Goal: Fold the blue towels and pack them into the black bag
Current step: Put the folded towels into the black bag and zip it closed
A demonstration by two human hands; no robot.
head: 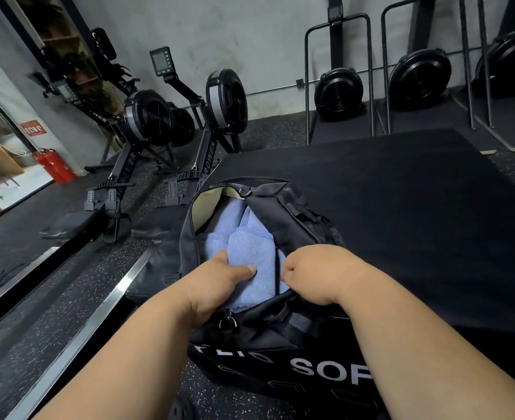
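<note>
Bag (280,328) sits on a black mat (401,207), at its near left corner. Long axis runs away from the camera, roughly near-to-far, tilted slightly left at the far end. Zipper mouth open along the top; tan lining (203,207) shows at the far left inside wall. White lettering on the near black panel, partly hidden by the arms.

Towels (250,253) lie inside the bag, filling the opening. At least two blue folds visible: one nearer, rounded fold at centre, long axis running with the bag; another flatter piece to its left and behind. Exact count cannot be told.

Left hand (219,283) reaches into the near left of the opening. Thumb lies flat on top of the near towel, tip pointing right; the other fingers go down beside or under the towel, out of sight. Grip looks closed around the towel's near left edge.

Right hand (313,268) at the bag's right lip, fingers curled under and pinching the black fabric edge by the zipper.

Rowers (159,122) stand upright to the far left, on speckled floor (53,344). Red extinguishers (53,166) by the glass door.
</note>
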